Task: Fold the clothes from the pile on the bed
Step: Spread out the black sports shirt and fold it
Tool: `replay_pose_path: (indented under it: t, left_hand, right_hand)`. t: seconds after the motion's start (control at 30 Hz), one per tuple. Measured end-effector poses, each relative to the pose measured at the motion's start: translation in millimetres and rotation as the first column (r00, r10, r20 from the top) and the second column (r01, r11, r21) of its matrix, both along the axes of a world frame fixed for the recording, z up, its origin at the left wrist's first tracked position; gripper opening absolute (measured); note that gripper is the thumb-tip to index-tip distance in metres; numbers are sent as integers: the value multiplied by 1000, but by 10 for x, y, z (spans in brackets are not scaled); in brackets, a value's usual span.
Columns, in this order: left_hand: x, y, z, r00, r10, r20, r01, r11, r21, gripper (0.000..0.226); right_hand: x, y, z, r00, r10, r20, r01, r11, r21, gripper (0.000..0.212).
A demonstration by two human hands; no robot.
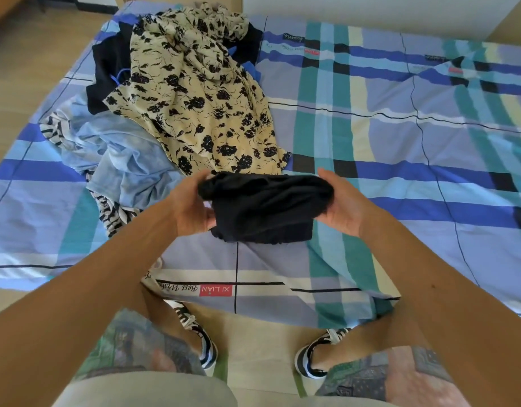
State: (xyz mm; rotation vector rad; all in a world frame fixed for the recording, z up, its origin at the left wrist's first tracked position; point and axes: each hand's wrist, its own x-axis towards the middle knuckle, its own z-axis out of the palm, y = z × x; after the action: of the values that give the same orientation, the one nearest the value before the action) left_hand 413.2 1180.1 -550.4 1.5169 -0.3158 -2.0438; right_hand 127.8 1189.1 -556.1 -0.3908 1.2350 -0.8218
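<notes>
Two hands holding a folded black cloth over a bed with a checked sheet, left hand gripping one end, right hand gripping the other, pile of clothes just behind, flowery cream dress on top

Blue-and-teal plaid-covered bed on pale wood-look floor, white surface behind, bright even light.

We hold the bundled garment between our left hand and right hand, over the near part of the bed. The pile lies on the bed behind it, to the left. The floor is nearest us.
</notes>
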Motion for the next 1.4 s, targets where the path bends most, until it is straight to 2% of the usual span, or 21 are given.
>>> replay_pose_path:
  t: [0.07,0.1,0.2,0.23,0.3,0.4,0.5,0.57,0.63,0.73,0.77,0.83,0.9,0.97,1.0,1.07,1.13,1.17,1.27,1.33,1.4]
  left_hand:
    - [6,-119,-122,996,83,35,-85,996,37,66]
    - [8,-147,-204,990,70,124,-74,997,33,73]
    - [-63,-156,-452,893,-97,439,119,993,-23,75]
    - [-97,-139,-518,867,-135,479,175,984,-40,74]
    - [-156,-110,-657,836,-198,513,280,956,-88,67]
    - [-212,-126,-783,747,-232,623,423,889,-175,69]
    - [-284,-215,-758,734,-142,664,400,881,-254,90]
    - [-314,-283,-750,723,-178,668,461,844,-274,100]
    - [-334,-290,-745,693,-250,676,557,781,-283,89]
    - [-338,-204,-648,675,-342,653,637,717,-282,51]
    - [-308,-162,-645,678,-381,628,641,726,-251,51]
    - [-222,-88,-712,674,-449,587,632,761,-144,65]
    - [-153,-26,-853,621,-460,634,631,774,-56,69]
    - [-155,65,-933,644,-321,694,576,801,-164,56]
    - [-179,109,-944,694,-200,692,524,799,-295,50]
    - [-224,163,-910,748,24,663,470,687,-554,49]
    - [-205,170,-874,736,102,669,508,570,-646,48]
    - [-201,148,-852,749,80,658,513,559,-652,44]
    - [-263,33,-664,813,-15,582,445,660,-605,24]
    - [-298,-105,-519,852,-20,524,313,821,-477,23]
    - [-296,-234,-412,906,-66,419,182,952,-245,22]
  right_hand:
    - [61,-108,-130,999,24,-38,-25,999,-21,49]
    - [92,-132,-214,988,85,-125,-88,996,-21,51]
    - [221,-99,-463,866,193,-461,-189,980,55,51]
    - [238,-81,-562,815,198,-545,-186,979,78,46]
    - [225,-26,-773,726,215,-654,-201,975,98,52]
    - [260,27,-903,756,179,-629,-191,980,49,80]
    - [298,-32,-899,806,79,-586,-115,993,-23,79]
    - [313,-111,-887,841,40,-540,-65,998,-26,77]
    - [297,-141,-885,870,91,-485,-107,994,-5,83]
    - [246,-115,-812,906,169,-388,-183,983,2,80]
    - [218,-92,-818,917,201,-345,-207,978,19,76]
    - [169,-38,-860,900,292,-322,-274,956,101,66]
    - [215,31,-905,803,395,-445,-336,918,208,57]
    - [301,84,-949,733,374,-567,-313,927,207,63]
    - [336,101,-964,762,299,-574,-268,953,140,67]
    - [375,136,-939,836,143,-530,-189,981,-33,72]
    - [359,172,-913,859,90,-503,-198,966,-164,68]
    - [338,195,-915,859,98,-503,-228,952,-204,69]
    - [255,202,-920,869,128,-479,-257,942,-214,77]
    - [201,172,-921,898,139,-417,-240,950,-200,58]
    - [173,136,-917,892,163,-421,-252,954,-165,36]
